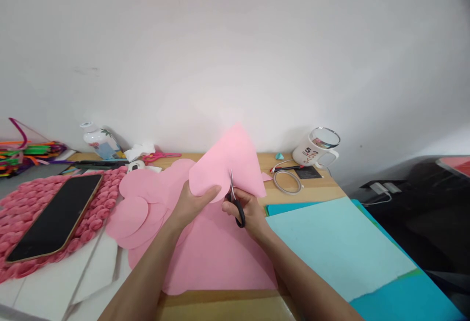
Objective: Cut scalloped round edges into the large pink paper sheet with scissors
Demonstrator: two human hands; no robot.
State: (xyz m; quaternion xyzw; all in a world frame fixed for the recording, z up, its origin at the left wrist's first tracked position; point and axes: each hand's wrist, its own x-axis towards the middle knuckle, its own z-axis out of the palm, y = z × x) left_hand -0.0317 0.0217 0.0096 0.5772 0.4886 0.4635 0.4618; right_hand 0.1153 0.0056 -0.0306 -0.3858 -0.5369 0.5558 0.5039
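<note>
My left hand [196, 201] grips a piece of pink paper [223, 164] by its lower left edge, thumb on top. My right hand [247, 210] is closed around the black handles of a pair of scissors [239, 212]. The scissors' metal blades point up and lie at a cut in the pink paper, between a rounded part on the left and a pointed flap on the right. Beneath both hands lies a larger pink sheet [220, 257]. Several pink paper circles [129, 217] overlap to the left of my left hand.
A phone [55, 218] rests on a pink knobbly mat [106, 196] at left. Along the wall stand a white bottle [103, 140], pink scissors [161, 156] and a white mug [312, 149]. A coiled cable [288, 183] lies near the mug. Light blue sheets [338, 242] cover the right side.
</note>
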